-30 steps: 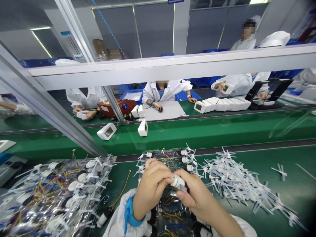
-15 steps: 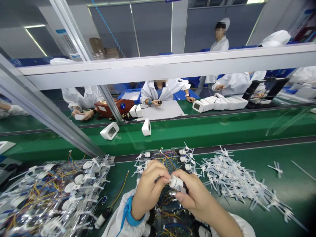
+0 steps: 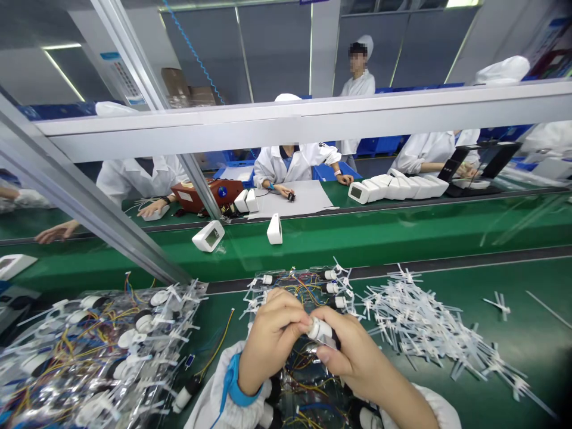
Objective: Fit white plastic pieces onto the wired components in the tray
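Note:
A small white cylindrical part with a black body (image 3: 320, 331) sits between my two hands, above a clear plastic tray (image 3: 286, 279). My right hand (image 3: 353, 348) wraps round its black end, thumb underneath. With thumb and forefinger, my left hand (image 3: 277, 333) pinches the white tip; whether a smaller piece is in that pinch is hidden by the fingers. In the tray lie several similar black-and-white parts (image 3: 331, 288) with coloured wires. A blue band (image 3: 239, 384) circles my left wrist.
White branched plastic pieces (image 3: 420, 316) are heaped at right. Wired parts in clear trays (image 3: 58, 357) are stacked at left, near one loose wired part (image 3: 187, 393). A metal frame post (image 3: 111, 208) slants at left. White devices (image 3: 208, 236) lie on the green conveyor (image 3: 357, 229); co-workers sit beyond.
My left fingertips have shifted slightly right over the white tip; my right hand stays put. The white devices on the conveyor have moved right. A standing person has moved left, and a seated co-worker reaches out an arm.

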`<state>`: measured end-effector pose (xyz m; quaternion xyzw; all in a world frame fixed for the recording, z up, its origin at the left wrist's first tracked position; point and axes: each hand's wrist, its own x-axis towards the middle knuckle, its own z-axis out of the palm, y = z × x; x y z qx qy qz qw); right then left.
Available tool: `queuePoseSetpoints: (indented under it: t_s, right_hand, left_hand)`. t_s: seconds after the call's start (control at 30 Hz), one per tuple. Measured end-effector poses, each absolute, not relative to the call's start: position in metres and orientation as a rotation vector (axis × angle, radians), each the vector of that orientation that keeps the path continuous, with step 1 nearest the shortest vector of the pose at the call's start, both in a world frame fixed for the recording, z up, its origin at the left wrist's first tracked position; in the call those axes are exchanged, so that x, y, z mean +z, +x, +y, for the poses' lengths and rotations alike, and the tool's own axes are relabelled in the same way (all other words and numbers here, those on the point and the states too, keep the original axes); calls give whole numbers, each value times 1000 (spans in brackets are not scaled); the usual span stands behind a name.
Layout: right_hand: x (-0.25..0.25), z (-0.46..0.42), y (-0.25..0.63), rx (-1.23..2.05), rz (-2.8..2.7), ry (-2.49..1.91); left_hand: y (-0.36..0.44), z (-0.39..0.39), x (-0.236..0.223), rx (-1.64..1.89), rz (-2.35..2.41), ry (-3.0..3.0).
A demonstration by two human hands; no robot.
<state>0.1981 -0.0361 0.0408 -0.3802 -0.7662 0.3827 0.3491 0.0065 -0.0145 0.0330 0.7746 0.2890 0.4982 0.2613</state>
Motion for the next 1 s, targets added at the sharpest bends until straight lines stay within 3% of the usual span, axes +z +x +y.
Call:
queuePoseSetpoints:
  t_s: [0.2, 0.47, 0.63, 0.73, 1.0]
  right_hand:
    - [42, -37, 203, 1000, -2001, -969]
    - [42, -35, 209, 1078, -1923, -1007]
    - [39, -39, 204, 1086, -2000, -1083]
    - [37, -43, 201, 1148, -2015, -1090]
    - [42, -41, 201, 1204, -1944, -1081]
  left_hand:
    - [-10, -10, 32, 1319, 871, 1997]
    - [-1, -1, 20, 1481, 797, 1108]
    - [14, -3, 19, 1634, 812, 866]
    - [14, -3, 14, 1756, 939, 980]
    - [-7, 0, 14, 1922, 1038, 1985]
